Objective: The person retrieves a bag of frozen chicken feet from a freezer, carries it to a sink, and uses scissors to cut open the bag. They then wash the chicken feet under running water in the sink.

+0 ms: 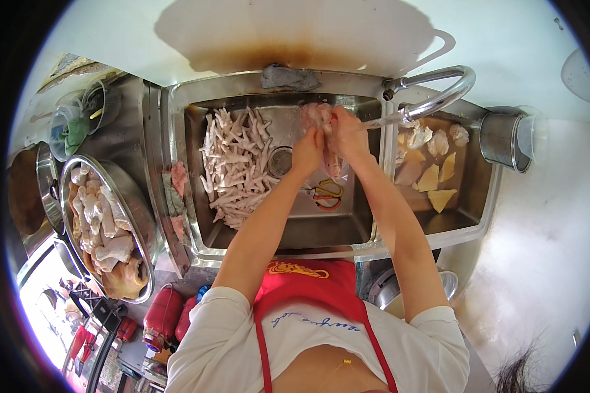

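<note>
Both hands are over the right half of the large steel sink basin. My left hand [309, 151] grips the near side of a pinkish, wet piece of raw meat [318, 115]. On its right side my right hand [350, 132] holds the same piece, beside water running from the curved tap [408, 114]. A plastic bag or skin seems to hang below the meat; I cannot tell which. Scissors [327, 193] with yellow and orange handles lie on the basin floor beneath. Many chicken feet [236, 162] are heaped at the basin's left, beside the round drain [281, 162].
The smaller right basin [435, 223] holds water, meat pieces and yellow pieces. A grey cloth [290, 78] lies on the back rim. At left, a large steel bowl [150, 236] holds raw poultry pieces. A metal strainer [504, 140] stands at the right, and red gas cylinders [162, 314] stand lower left.
</note>
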`<state>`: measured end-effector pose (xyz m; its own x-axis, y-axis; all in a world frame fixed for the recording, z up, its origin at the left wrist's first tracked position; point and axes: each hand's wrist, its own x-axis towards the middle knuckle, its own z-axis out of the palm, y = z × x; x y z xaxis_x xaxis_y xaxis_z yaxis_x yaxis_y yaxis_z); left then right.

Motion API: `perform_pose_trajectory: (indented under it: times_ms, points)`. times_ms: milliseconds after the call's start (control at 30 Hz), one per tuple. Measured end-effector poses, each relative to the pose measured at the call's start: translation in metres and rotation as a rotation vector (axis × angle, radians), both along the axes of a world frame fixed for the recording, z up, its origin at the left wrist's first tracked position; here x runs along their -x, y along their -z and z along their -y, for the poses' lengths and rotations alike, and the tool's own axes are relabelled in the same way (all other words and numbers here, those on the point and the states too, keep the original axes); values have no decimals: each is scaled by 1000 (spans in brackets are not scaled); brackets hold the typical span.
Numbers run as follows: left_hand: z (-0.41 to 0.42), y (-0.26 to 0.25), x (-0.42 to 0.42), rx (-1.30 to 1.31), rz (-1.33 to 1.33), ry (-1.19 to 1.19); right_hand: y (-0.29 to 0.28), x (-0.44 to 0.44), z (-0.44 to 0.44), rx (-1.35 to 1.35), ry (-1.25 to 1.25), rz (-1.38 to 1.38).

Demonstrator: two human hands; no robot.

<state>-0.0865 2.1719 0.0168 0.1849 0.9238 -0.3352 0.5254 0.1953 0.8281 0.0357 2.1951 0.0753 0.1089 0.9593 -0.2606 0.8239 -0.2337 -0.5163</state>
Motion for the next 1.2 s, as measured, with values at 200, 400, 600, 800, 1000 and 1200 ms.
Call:
perform_pose_trajectory:
  times_ms: [200,400,600,800,1000,1200]
  points:
    - [-8,6,2,4,-290,125,25,21,-1,-109,-4,46]
    - [-25,-11,11,35,-316,88,59,18,1,-45,59,-97]
    - [-26,7,16,22,-252,141,132,1,5,169,438,-268]
    - [-11,89,4,137,195,-139,96,0,0,-6,525,-3]
    - [-10,77,1,246,247,-201,42,-5,23,-162,-22,81]
    - [-19,29,6,47,19,-108,63,9,21,26,-71,220]
